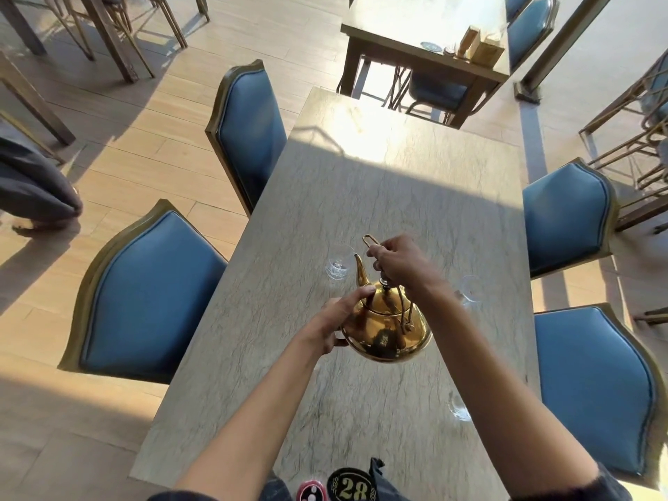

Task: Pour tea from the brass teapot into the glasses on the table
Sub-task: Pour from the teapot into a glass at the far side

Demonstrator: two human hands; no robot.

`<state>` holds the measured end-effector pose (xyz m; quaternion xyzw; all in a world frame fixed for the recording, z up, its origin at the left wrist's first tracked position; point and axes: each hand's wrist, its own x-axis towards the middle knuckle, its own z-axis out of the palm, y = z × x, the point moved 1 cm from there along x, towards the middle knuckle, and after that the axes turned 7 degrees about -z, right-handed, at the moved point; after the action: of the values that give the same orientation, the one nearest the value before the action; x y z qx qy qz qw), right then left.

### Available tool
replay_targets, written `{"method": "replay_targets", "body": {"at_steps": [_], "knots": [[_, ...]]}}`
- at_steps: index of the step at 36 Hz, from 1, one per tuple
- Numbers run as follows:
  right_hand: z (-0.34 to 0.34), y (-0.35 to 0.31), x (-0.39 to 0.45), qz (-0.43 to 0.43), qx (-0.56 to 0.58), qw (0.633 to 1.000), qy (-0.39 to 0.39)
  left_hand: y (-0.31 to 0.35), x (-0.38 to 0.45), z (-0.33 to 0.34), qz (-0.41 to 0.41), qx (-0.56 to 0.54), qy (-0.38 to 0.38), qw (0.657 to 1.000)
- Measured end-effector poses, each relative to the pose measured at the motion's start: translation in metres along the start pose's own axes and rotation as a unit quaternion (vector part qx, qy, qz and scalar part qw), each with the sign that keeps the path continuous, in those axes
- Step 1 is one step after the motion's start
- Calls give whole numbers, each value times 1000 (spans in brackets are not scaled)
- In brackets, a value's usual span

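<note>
Gripping the brass teapot (388, 329) handle right-handed (395, 263), left fingers (356, 296) curled on its shoulder, I could overshoot the far-left glass (339, 266).

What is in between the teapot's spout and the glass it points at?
Nothing. In the head view the spout of the teapot sits right beside the glass, with only bare table showing between them.
</note>
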<state>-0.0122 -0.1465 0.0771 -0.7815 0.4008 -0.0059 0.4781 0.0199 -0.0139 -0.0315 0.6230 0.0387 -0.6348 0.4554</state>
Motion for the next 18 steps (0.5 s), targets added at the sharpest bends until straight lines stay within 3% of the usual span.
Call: {"method": "replay_targets", "body": {"at_steps": [18], "knots": [[4, 11, -27, -67, 68, 995, 43, 12, -7, -16, 65, 24, 37, 997]]}}
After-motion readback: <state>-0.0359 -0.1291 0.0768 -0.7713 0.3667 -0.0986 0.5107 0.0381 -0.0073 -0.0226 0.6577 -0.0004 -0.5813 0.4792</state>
